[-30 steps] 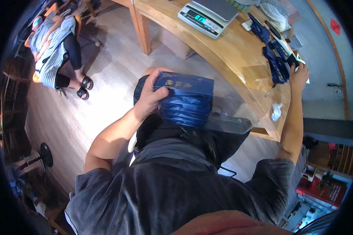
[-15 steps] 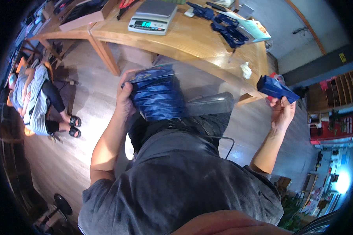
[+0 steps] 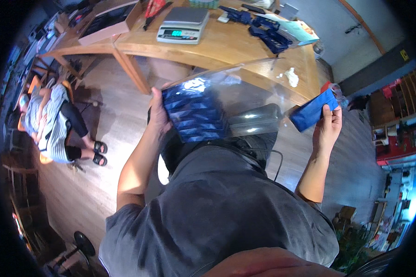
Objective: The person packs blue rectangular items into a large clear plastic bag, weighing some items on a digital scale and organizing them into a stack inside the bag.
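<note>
The left hand gripping the clear box should steady it, the right hand pinching a blue packet to its right.

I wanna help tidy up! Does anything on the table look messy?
Yes: a crumpled white wad lies on the right end of the table, like litter. Farther back, blue packets lie jumbled rather than stacked.

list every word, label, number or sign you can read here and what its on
Nothing can be quoted with certainty.
Digital scale: lit display digits, too small to quote.
Pale green card: print too blurred.
Yellow label on dark beam: too small.
Blue packet in right hand: no readable print shows.
</note>
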`<state>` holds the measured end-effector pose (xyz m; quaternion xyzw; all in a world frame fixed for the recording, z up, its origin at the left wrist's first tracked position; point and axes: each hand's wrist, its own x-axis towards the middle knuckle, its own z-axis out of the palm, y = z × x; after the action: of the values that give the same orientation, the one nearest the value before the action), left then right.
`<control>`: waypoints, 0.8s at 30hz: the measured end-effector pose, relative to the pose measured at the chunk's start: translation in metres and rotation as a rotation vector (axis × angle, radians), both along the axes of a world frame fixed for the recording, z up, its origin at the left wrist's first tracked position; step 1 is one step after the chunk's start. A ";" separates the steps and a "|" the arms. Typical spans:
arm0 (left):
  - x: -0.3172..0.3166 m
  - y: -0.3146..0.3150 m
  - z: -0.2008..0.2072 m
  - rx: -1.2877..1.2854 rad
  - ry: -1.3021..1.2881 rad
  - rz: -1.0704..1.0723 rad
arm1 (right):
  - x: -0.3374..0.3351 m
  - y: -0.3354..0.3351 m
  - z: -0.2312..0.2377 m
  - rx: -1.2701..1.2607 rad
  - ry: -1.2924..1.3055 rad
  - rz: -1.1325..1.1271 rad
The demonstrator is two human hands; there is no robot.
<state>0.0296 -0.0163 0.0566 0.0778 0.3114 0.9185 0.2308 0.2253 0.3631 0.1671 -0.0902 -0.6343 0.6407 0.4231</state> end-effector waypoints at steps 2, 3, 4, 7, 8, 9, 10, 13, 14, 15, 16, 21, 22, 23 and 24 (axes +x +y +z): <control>-0.005 0.004 -0.006 -0.012 -0.012 -0.002 | -0.005 -0.007 -0.003 -0.080 -0.043 0.043; -0.003 0.003 -0.007 0.002 -0.011 -0.018 | -0.007 -0.009 -0.005 -0.144 -0.094 0.082; -0.003 0.003 -0.008 -0.018 -0.012 -0.011 | -0.009 -0.019 -0.002 -0.207 -0.144 0.117; -0.001 0.002 -0.004 -0.072 0.022 0.006 | -0.017 -0.035 -0.011 -0.358 -0.216 0.210; -0.001 0.002 -0.003 -0.087 0.040 0.008 | -0.017 -0.038 -0.015 -0.418 -0.230 0.249; -0.002 0.001 -0.004 -0.133 0.058 0.009 | -0.016 -0.041 -0.017 -0.478 -0.244 0.286; -0.003 0.001 -0.006 -0.181 0.078 0.010 | -0.015 -0.043 -0.017 -0.466 -0.279 0.351; -0.005 -0.001 -0.004 -0.245 0.104 0.000 | -0.005 -0.044 -0.018 -0.422 -0.380 0.493; -0.005 -0.002 -0.003 -0.255 0.108 -0.006 | 0.000 -0.041 -0.018 -0.402 -0.411 0.509; -0.007 -0.002 -0.006 -0.252 0.113 -0.017 | 0.005 -0.038 -0.019 -0.381 -0.443 0.525; -0.009 -0.003 -0.010 -0.248 0.117 -0.027 | 0.009 -0.036 -0.017 -0.384 -0.467 0.561; -0.010 -0.006 -0.007 -0.246 0.077 -0.100 | 0.030 -0.034 -0.013 -0.447 -0.471 0.748; -0.009 -0.006 -0.004 -0.245 0.116 -0.114 | 0.034 -0.034 -0.013 -0.467 -0.454 0.796; -0.010 -0.006 -0.005 -0.248 0.123 -0.111 | 0.037 -0.035 -0.014 -0.488 -0.437 0.845; -0.011 -0.007 -0.007 -0.251 0.130 -0.107 | 0.038 -0.034 -0.014 -0.477 -0.434 0.842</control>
<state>0.0187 -0.0235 0.0498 0.1239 0.4334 0.8519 0.2667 0.2636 0.3287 0.1533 -0.0520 -0.5251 0.8483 -0.0444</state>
